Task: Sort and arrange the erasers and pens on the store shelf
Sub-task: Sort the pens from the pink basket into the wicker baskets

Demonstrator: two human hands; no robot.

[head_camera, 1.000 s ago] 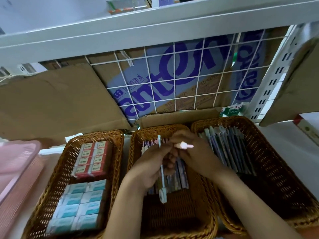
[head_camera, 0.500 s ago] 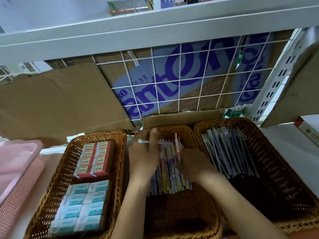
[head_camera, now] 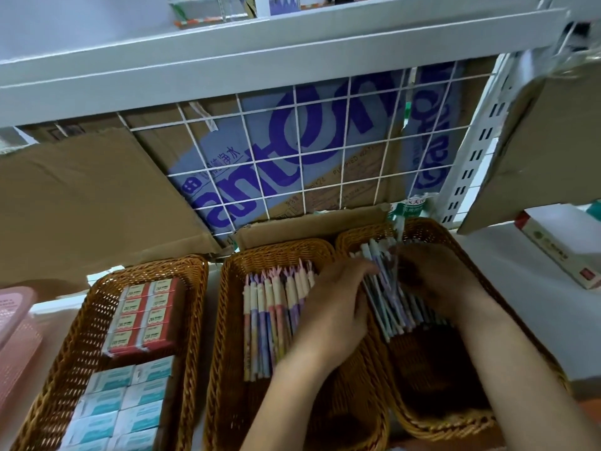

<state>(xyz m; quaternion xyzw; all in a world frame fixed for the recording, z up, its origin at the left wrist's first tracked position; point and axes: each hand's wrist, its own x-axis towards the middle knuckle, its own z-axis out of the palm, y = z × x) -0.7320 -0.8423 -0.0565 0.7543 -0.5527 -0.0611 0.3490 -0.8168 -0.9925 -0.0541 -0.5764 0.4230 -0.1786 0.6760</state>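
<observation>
I see three wicker baskets side by side on the shelf (head_camera: 536, 307).

1. Left basket (head_camera: 107, 281): red-boxed erasers (head_camera: 143, 314) fill the far half and teal-and-white erasers (head_camera: 123, 408) the near half, both in two columns.
2. Middle basket (head_camera: 279, 252): pastel pens (head_camera: 270, 314) lie lengthwise in a row, tips toward the back.
3. Right basket (head_camera: 432, 421): blue-grey pens (head_camera: 387, 307) lie bundled in its far half.

The left hand (head_camera: 331, 307) reaches over the rim between the middle and right baskets. Its fingers (head_camera: 367, 268) are nearly straight and press against the left flank of the blue-grey pens. The right hand (head_camera: 435, 281) rests on the right side of the same bundle. Its fingers are blurred, so I cannot tell whether they grip.

A wire grid (head_camera: 292, 157) and a printed carton (head_camera: 325, 131) stand behind the baskets.
</observation>
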